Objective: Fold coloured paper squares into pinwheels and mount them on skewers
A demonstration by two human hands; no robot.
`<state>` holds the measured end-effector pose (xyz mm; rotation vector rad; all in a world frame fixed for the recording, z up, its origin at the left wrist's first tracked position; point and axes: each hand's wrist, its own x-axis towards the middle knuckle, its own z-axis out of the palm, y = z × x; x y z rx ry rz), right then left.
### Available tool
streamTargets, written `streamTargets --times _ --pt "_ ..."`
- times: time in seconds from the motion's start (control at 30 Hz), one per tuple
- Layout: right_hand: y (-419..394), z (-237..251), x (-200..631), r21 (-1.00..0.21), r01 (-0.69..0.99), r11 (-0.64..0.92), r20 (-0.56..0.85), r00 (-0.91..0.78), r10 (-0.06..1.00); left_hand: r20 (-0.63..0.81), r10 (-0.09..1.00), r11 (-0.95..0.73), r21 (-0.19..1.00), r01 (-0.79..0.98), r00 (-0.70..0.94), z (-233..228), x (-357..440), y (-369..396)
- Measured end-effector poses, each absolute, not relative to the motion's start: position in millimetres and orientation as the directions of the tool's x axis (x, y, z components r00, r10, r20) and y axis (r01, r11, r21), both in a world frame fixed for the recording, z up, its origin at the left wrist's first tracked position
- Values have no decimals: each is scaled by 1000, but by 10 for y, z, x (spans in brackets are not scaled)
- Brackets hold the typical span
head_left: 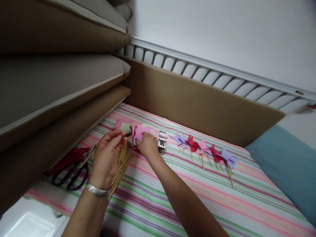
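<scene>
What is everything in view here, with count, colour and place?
Papers: several, mostly pink, by the hands
Sticks: many, tan, bundled between the forearms
Pinwheels: at least five, purple, red and pink, row at right
Scissors: one, dark-handled, far left
Red item: one, identity unclear, by the scissors
Small object: one or two, white and dark, beside the right grip
Cloth: one, striped multicolour, underneath
Cushions: several, grey and brown, stacked left
Board: one, brown, at back
Slats: many, white, behind the board
Wall: one, white, behind
Pad: one, teal, right
Bracelet: one, silver, left wrist
Left grip: one, bare, near the sticks
Right grip: one, bare, on the papers
</scene>
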<state>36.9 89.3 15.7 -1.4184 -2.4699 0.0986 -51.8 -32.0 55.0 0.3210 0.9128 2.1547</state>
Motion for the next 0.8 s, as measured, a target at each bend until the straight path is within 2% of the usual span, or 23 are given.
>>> streamTargets --times 0.53,0.8 --pt "858 214 300 -121 877 465 213 -434 875 -84 741 -439 690 -575 -667 553 -509 -306" --pt "906 256 321 -194 870 453 185 -421 888 -76 729 -448 698 -559 -680 566 -516 -310"
